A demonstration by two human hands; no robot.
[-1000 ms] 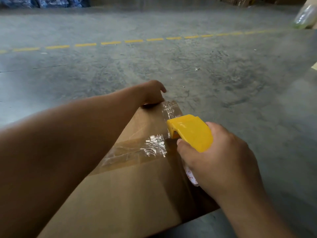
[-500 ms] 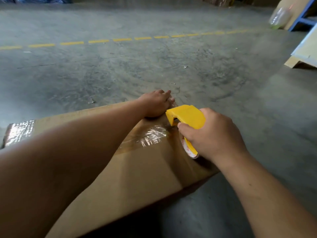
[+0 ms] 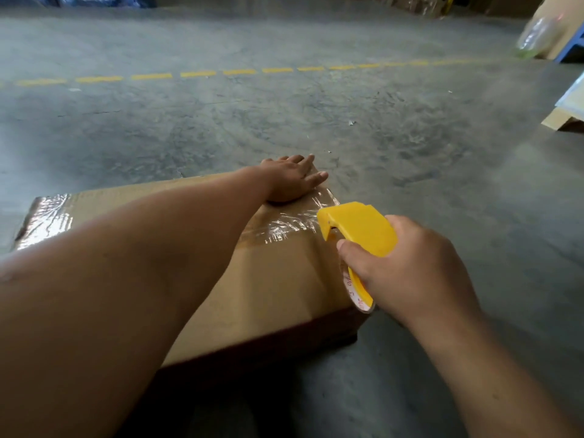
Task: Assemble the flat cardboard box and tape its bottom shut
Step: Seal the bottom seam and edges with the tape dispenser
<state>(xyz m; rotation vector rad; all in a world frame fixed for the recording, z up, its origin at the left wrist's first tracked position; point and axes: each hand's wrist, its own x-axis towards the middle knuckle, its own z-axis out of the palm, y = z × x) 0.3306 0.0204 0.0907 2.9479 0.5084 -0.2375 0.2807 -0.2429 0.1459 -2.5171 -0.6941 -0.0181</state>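
Observation:
A brown cardboard box (image 3: 271, 292) lies on the concrete floor with its flaps closed. Clear shiny tape (image 3: 284, 227) runs across its top toward the right edge, and another taped patch (image 3: 47, 216) shows at the far left corner. My left hand (image 3: 294, 181) lies flat, fingers spread, on the box's far right corner, on the tape. My right hand (image 3: 407, 273) grips a yellow tape dispenser (image 3: 357, 229) with a tape roll (image 3: 357, 292) at the box's right edge. My left forearm hides much of the box's top.
Grey concrete floor (image 3: 410, 153) spreads all around, with a dashed yellow line (image 3: 240, 71) across the far side. Cardboard sheets (image 3: 562, 121) lean at the right edge, and a plastic-wrapped bundle (image 3: 534, 36) and a blue frame (image 3: 568, 49) stand far right.
My left hand has slid from gripping the box's far edge to lying flat on the taped corner. The dispenser has travelled to the box's right edge. The view has shifted.

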